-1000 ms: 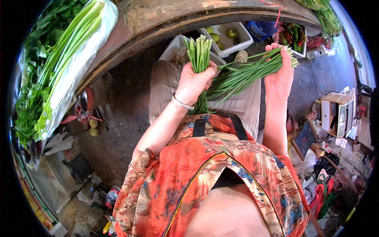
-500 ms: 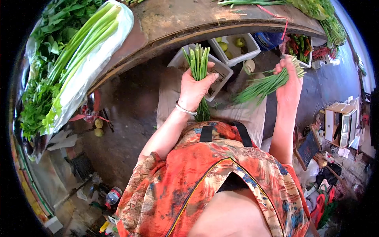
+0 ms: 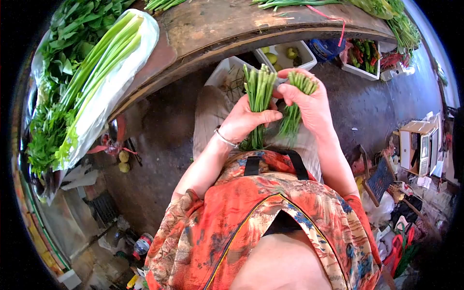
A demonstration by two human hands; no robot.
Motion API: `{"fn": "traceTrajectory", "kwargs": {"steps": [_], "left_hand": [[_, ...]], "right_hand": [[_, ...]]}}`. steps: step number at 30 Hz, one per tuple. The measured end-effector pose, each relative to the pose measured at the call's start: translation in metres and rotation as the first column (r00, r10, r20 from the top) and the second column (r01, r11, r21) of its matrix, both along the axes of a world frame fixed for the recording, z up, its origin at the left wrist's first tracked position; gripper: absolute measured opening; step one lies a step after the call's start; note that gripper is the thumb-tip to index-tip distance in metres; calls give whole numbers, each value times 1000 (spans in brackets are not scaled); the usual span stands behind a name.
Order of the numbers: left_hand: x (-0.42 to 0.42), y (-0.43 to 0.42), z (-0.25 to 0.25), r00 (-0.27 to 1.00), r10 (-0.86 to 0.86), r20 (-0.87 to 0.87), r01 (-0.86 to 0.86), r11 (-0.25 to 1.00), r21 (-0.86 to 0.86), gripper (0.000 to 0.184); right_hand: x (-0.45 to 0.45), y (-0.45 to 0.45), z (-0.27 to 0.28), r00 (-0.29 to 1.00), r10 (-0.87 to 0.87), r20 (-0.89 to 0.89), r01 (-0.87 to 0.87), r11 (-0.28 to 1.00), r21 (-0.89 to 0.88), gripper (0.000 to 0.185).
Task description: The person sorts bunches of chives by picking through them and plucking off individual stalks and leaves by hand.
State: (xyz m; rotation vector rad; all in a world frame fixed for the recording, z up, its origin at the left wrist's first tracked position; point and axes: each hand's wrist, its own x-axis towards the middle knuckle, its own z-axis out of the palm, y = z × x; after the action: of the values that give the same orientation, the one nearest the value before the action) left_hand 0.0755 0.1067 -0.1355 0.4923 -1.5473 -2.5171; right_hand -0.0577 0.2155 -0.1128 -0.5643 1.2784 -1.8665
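Note:
In front of my lap, my left hand (image 3: 241,121) is wrapped round a bunch of green stalks (image 3: 260,87). The cut ends point up and the lower parts hang towards my lap. My right hand (image 3: 314,106), close beside it, grips a second bunch of thin chive-like green stems (image 3: 291,122), pale ends up. The two bunches stand side by side, near each other, and fingers of my right hand reach close to the left bunch. Part of each bunch is hidden behind my palms and thumbs.
A wooden table (image 3: 212,29) curves across the top, with celery in a plastic bag (image 3: 121,72) and leafy greens at its left. Below stand a white foam box (image 3: 217,72), another with round green produce (image 3: 307,60), and a box of peppers (image 3: 365,58). Clutter lies at right.
My right hand has swung left and inward with its bunch, from well out to the right to beside the left bunch. My left hand has shifted slightly right and down.

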Motion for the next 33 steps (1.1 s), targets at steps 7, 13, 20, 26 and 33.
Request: {"fn": "traceTrajectory", "kwargs": {"steps": [7,13,20,26,33], "left_hand": [[2,0,6,996,91,16,-92,983,160,27],[3,-2,-10,991,133,28,-135,984,117,22],[4,-7,-4,979,199,42,-200,979,37,16],[11,-17,-5,948,307,85,-308,951,-1,14],[19,-29,-15,921,390,-8,-386,909,-157,12]], "right_hand": [[-13,8,-11,994,-98,43,98,995,-13,12],[-14,15,-17,981,-130,141,139,989,-49,11],[-36,30,-14,938,-316,139,333,935,-123,12],[-61,48,-13,858,-466,215,505,842,-189,11],[-79,60,-21,789,-565,243,607,778,-163,14]]}}
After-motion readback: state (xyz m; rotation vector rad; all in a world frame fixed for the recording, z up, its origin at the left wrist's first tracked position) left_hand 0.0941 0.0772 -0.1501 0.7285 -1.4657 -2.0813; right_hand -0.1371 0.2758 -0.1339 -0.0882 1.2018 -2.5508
